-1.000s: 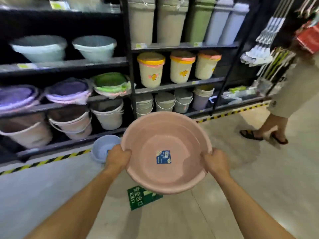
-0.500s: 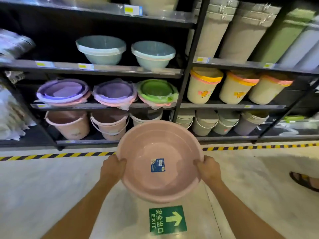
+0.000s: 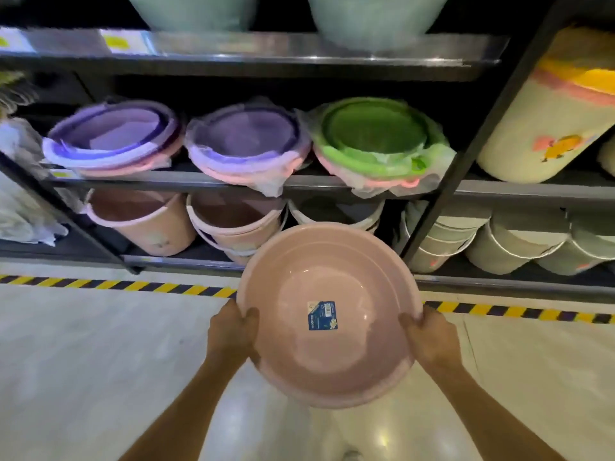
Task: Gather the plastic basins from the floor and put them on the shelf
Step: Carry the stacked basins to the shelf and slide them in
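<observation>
I hold a round pink plastic basin (image 3: 332,354) with a blue sticker inside it, tilted toward me above the floor. My left hand (image 3: 233,331) grips its left rim and my right hand (image 3: 429,337) grips its right rim. Close in front stands the black shelf (image 3: 206,184). Its middle level carries stacked basins: two purple stacks (image 3: 113,138) and a green one (image 3: 376,134), wrapped in clear plastic. The basin's far rim overlaps the lowest level in the view.
Pink buckets (image 3: 143,224) and white buckets (image 3: 509,244) fill the lowest level. Pale blue basins (image 3: 376,18) sit on the level above. A cream lidded bin (image 3: 545,121) stands at right. Yellow-black tape (image 3: 109,284) marks the floor before the shelf. A black upright (image 3: 466,161) divides the bays.
I have come much closer to the shelf and my view has dropped. The basin stays in both hands and now reaches the lower levels. The green exit sign is out of view.
</observation>
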Demonstrator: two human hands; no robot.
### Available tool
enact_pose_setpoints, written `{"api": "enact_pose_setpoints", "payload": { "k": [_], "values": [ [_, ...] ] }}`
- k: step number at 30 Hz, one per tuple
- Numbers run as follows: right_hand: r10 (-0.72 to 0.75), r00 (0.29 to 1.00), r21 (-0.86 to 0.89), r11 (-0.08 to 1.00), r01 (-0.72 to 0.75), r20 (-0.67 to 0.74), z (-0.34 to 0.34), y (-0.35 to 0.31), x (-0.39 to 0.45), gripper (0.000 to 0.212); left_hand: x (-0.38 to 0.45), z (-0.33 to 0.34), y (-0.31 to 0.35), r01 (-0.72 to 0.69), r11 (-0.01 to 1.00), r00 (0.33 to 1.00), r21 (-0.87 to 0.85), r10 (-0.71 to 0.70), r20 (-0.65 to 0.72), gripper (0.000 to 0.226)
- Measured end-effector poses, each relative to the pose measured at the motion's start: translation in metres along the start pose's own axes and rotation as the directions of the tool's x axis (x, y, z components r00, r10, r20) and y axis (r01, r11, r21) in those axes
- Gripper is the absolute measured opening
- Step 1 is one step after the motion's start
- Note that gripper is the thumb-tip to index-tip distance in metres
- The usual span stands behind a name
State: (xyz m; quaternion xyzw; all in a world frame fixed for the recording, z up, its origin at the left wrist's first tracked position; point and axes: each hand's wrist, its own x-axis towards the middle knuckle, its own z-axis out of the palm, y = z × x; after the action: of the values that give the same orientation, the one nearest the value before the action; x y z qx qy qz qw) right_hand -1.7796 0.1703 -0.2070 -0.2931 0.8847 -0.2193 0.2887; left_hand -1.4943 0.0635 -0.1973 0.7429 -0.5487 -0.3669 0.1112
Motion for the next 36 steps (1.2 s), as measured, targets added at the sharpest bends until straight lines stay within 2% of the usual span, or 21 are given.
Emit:
{"api": "enact_pose_setpoints", "payload": {
  "k": [7, 11, 16, 19, 24, 28, 33, 36],
  "values": [
    [-0.031, 0.998, -0.006, 1.0, 0.031, -0.045, 0.165, 0.062, 0.148, 0.028, 0.167, 0.126, -0.078, -0.05, 0.998, 0.998, 0.036, 0.05, -0.025, 0.031],
    [-0.087, 0.992, -0.073, 0.994, 0.08, -0.092, 0.248, 0.097, 0.214, 0.029, 0.242, 0.192, -0.124, -0.086, 0.996, 0.995, -0.004, 0.085, -0.059, 0.038],
    [-0.102, 0.988, -0.15, 0.985, 0.085, -0.114, 0.324, 0.13, 0.257, 0.021, 0.289, 0.248, -0.176, -0.022, 0.999, 0.996, -0.049, 0.017, -0.091, 0.052],
    [-0.098, 0.986, -0.167, 0.983, 0.076, -0.133, 0.354, 0.141, 0.274, 0.021, 0.306, 0.266, -0.196, -0.001, 0.999, 0.995, -0.048, -0.004, -0.103, 0.065],
    [-0.119, 0.977, -0.204, 0.976, 0.082, -0.178, 0.385, 0.154, 0.295, 0.027, 0.336, 0.292, -0.221, -0.024, 1.0, 0.988, -0.015, 0.021, -0.151, 0.042],
    [-0.136, 0.965, -0.228, 0.97, 0.084, -0.224, 0.396, 0.159, 0.306, 0.028, 0.354, 0.305, -0.229, -0.043, 0.999, 0.99, 0.022, 0.046, -0.132, 0.045],
    [-0.167, 0.971, -0.265, 0.957, 0.118, -0.171, 0.401, 0.167, 0.31, 0.025, 0.354, 0.313, -0.24, -0.029, 0.996, 0.993, 0.086, 0.038, -0.111, 0.051],
    [-0.181, 0.97, -0.261, 0.956, 0.136, -0.159, 0.402, 0.17, 0.309, 0.024, 0.355, 0.315, -0.239, -0.004, 0.995, 0.989, 0.104, 0.019, -0.145, 0.045]
  ]
}}
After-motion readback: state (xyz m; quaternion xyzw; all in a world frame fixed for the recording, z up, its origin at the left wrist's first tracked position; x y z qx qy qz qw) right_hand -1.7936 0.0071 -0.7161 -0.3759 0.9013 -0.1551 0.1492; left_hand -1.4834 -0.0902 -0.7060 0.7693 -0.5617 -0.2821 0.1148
